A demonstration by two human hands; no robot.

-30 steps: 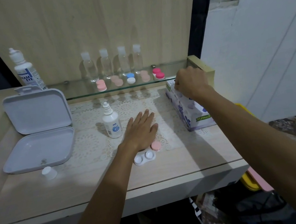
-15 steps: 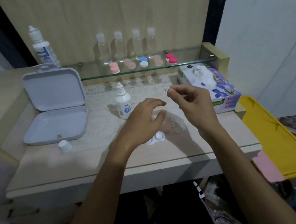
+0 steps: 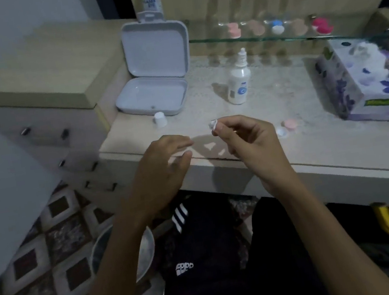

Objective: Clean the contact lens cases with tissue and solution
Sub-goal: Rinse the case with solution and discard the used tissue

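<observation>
I observe the right hand point(image 3: 250, 139) raised above the front edge of the table point(image 3: 315, 154), its thumb and forefinger pinching a small white wad of tissue point(image 3: 213, 125); the remaining fingers are curled loosely beneath. The left hand point(image 3: 163, 162) hovers just left of it, fingers relaxed and slightly bent, grasping nothing; the two hands are near but apart.

I note the contact lens case point(image 3: 286, 126) lying on the table to the right of the right hand, a pink cap showing on it and a white part beside; it is partly hidden by the hand and blurred. The solution bottle point(image 3: 238, 82) stands upright further back, uncapped; a small white cap point(image 3: 159, 119) sits on the table in front of the open white box point(image 3: 152, 77), whose lid stands raised. The tissue box point(image 3: 366, 86) rests at the right end of the table, tissue protruding from its top.

On the glass shelf point(image 3: 273, 39) behind, I see further lens cases in pink, blue-and-white and red, with clear bottles behind them; detail there is blurred.
</observation>
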